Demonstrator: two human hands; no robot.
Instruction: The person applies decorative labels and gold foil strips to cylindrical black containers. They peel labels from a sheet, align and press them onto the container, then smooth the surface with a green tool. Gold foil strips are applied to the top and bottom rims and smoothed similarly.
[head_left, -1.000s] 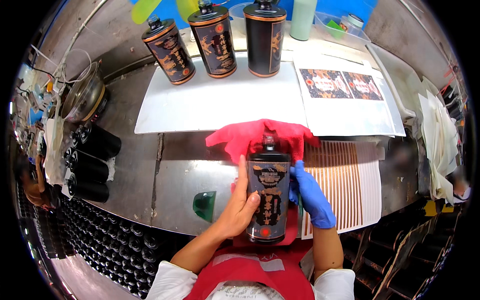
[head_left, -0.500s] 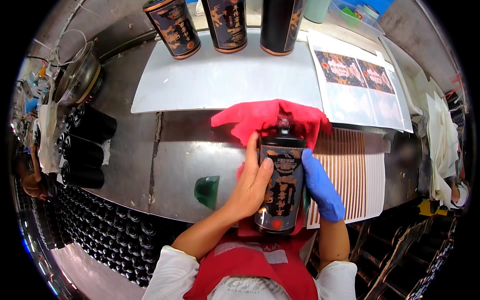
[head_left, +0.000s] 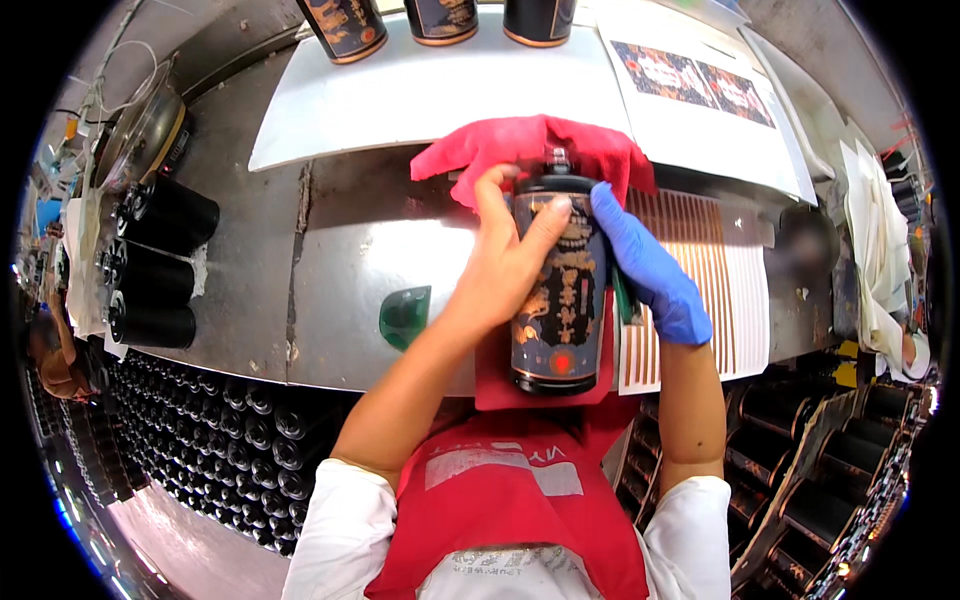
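Note:
A black bottle (head_left: 565, 290) with a copper-patterned dark label and a red round mark lies with its neck pointing away from me. My bare left hand (head_left: 508, 258) grips its left side, the thumb across the label near the shoulder. Against the right side, my right hand (head_left: 655, 265) in a blue glove presses with its fingers close together. A red cloth (head_left: 500, 140) is bunched around the neck and also shows under the bottle. One green translucent scraper (head_left: 405, 317) rests on the metal table left of the bottle; another green piece (head_left: 625, 295) is partly hidden by the glove.
Copper strips on a white sheet (head_left: 740, 300) lie to the right. Labelled bottles (head_left: 345, 30) stand on a white board (head_left: 430, 100) at the back, near printed sheets (head_left: 700, 120). Black bottles (head_left: 150, 325) lie at the left. Racks of bottles (head_left: 230, 440) flank me below the table.
The whole view has shifted, so the table and bottle appear higher in it. My left thumb has moved up and inward across the label, toward the bottle's shoulder. Both hands remain on the bottle.

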